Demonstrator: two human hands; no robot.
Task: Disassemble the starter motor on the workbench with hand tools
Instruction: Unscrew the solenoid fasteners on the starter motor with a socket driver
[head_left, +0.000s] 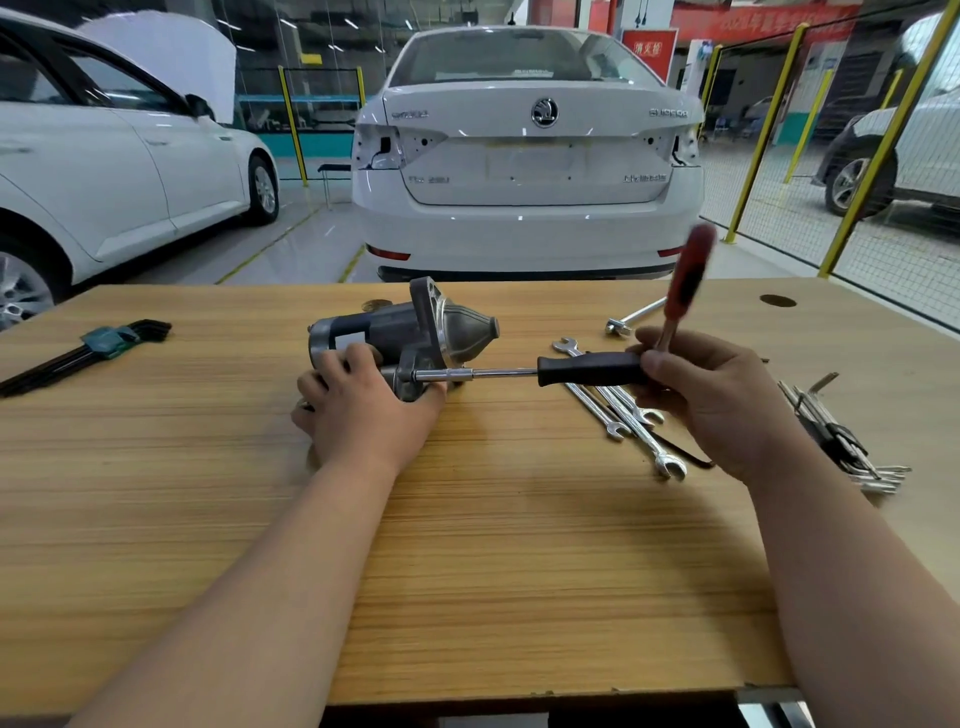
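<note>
Head view: a starter motor lies on its side near the far middle of a wooden workbench, its cone-shaped nose pointing right and its grey body pointing left. The left hand presses down on the near side of the motor, fingers curled over the body and thumb by the mounting flange, so the hand is closed on the motor. The right hand grips two tools at once. One is a black-handled driver, held level, whose chrome shaft and socket end meet a fastener at the motor's flange. The other is a red-handled screwdriver, which stands up out of the same fist, tilted a little to the right and blurred. The two hands are well apart, joined only by the driver.

Under and just beside the right hand lie several chrome spanners, overlapping one another. Behind the hand a chrome ratchet bar lies on the bench. At the right edge sits a bunch of hex keys; another set of hex keys in a green holder lies at the far left. Beyond the bench stands a white car seen from the rear.
</note>
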